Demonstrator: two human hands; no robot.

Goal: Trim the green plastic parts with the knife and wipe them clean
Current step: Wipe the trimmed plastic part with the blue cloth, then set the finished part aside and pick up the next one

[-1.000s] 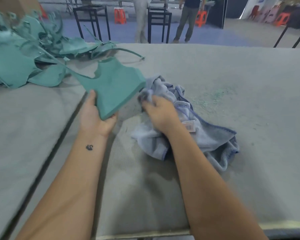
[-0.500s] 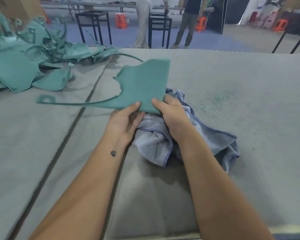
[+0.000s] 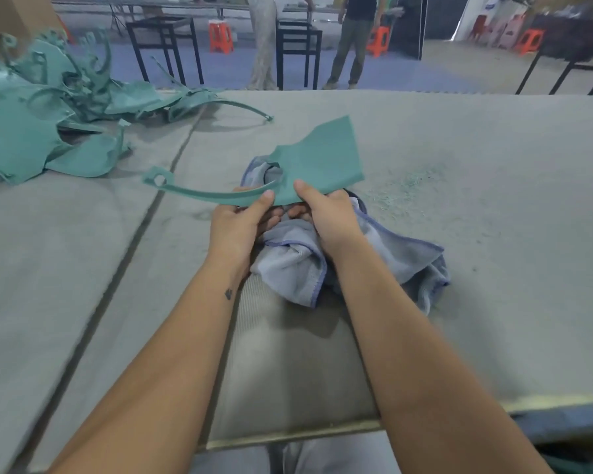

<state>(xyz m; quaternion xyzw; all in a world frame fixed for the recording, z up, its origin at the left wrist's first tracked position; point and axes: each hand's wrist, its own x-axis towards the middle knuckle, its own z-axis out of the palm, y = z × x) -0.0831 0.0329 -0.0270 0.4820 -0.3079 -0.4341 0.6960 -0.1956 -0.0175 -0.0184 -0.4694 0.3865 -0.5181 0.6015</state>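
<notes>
Head camera looks down at my left hand [image 3: 240, 220] and right hand [image 3: 326, 213], both pinched shut on the near edge of one green plastic part [image 3: 319, 165], which I hold just above the blue-grey cloth [image 3: 384, 254] on the grey table [image 3: 493, 200]. To wipe well, I judge I should keep the left grip firm, free the right hand for the cloth, and support the thin curved strip [image 3: 199, 193] so it doesn't bend. No knife, label or readable writing shows

No readable text, label, brand, number or sign anywhere; only a small dark mark on the left wrist [image 3: 229, 293], not legible.
</notes>
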